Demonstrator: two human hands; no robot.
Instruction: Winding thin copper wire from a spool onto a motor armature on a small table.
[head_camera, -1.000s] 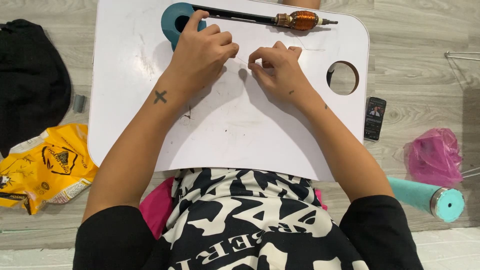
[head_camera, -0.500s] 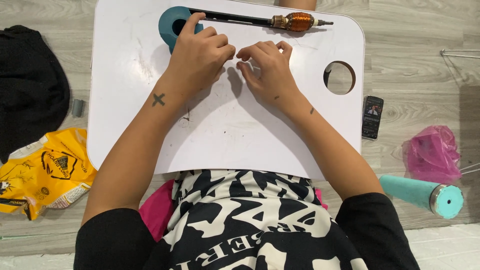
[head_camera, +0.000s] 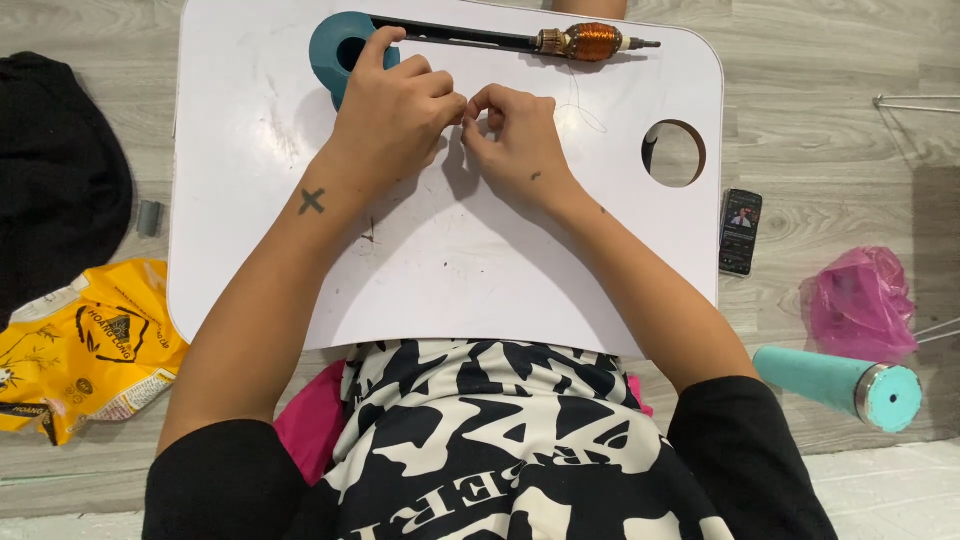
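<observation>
Closing in since a second ago, the right hand (head_camera: 515, 140) is meeting the left hand (head_camera: 395, 110) near the far edge of the white plastic lap tray (head_camera: 450, 270). Both sets of fingertips are pinching together on a hair-thin pale wire (head_camera: 585, 112), looping toward the copper-wound motor armature (head_camera: 590, 42). It looks light, limp and easily snapped, so it probably wants pinching close to the end.

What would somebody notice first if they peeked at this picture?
Probably the two hands pinched together in the middle of the white lap table: the left hand and the right hand meet fingertip to fingertip. Just beyond them lies a long tool with a copper coil and a teal roll.
</observation>
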